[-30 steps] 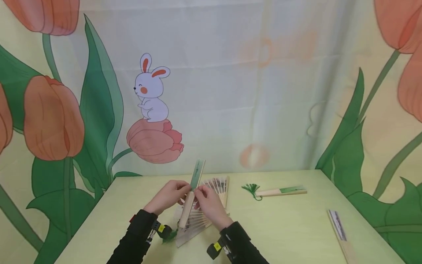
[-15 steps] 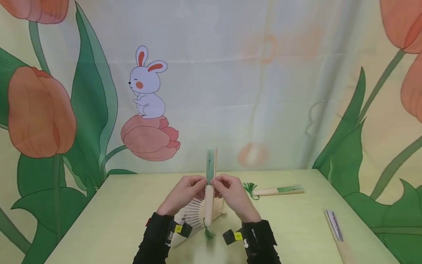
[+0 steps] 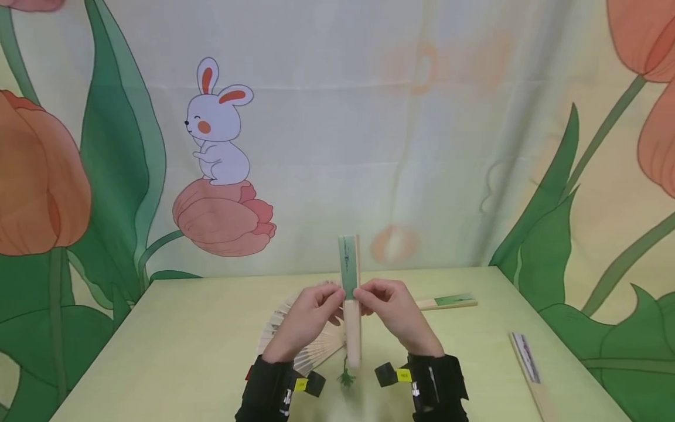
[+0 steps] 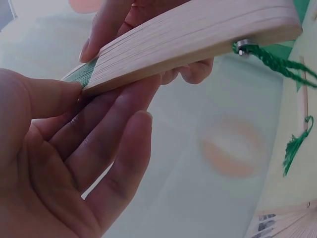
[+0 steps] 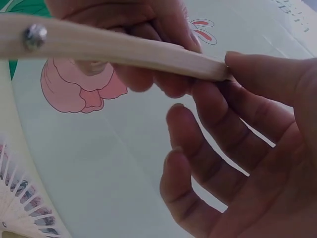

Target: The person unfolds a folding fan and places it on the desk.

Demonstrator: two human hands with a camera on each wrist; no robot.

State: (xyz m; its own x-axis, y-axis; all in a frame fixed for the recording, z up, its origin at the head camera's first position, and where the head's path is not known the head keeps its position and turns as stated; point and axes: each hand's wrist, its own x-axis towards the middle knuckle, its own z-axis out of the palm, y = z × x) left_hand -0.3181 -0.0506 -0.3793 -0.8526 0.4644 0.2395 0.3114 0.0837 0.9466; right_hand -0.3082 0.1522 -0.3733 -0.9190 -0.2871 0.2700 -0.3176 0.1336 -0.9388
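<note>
We see a closed fan (image 3: 350,299) held upright above the table (image 3: 184,351), between both hands, roughly over the table's near middle. Our left hand (image 3: 306,319) pinches it from the left, thumb and fingers (image 4: 106,124) pressed on the edge where the green paper meets the wooden sticks. Our right hand (image 3: 392,313) pinches it from the right at the same height, thumb on one side, the other fingers (image 5: 208,144) loosely curled below. So both hands are clamped on the fan, facing each other across it.

The fan's green top stands above the hands; its wooden end points down towards us, with a metal rivet (image 5: 33,35) near the end. A green tassel (image 3: 346,375) hangs from that rivet, just above the table.

Behind the left hand an open fan (image 3: 285,328) lies flat on the table, its ribs spread out to the left; the hand and wrist cover part of it. The right wrist view shows dark printed marks on its paper.

Farther back on the right a second closed fan (image 3: 448,302) lies on the table, green at its right end, partly hidden by the right hand. Near the table's right edge lies a third closed fan (image 3: 527,366), with a pale printed side, running towards the near corner.

There are no containers on the table; everything lies straight on its pale green top. Behind it hangs a backdrop (image 3: 422,146) printed with a rabbit (image 3: 216,126) sitting on a tulip, among large orange tulips and green leaves.

Black sleeves (image 3: 437,390) cover both wrists, with straps bearing yellow tags.
</note>
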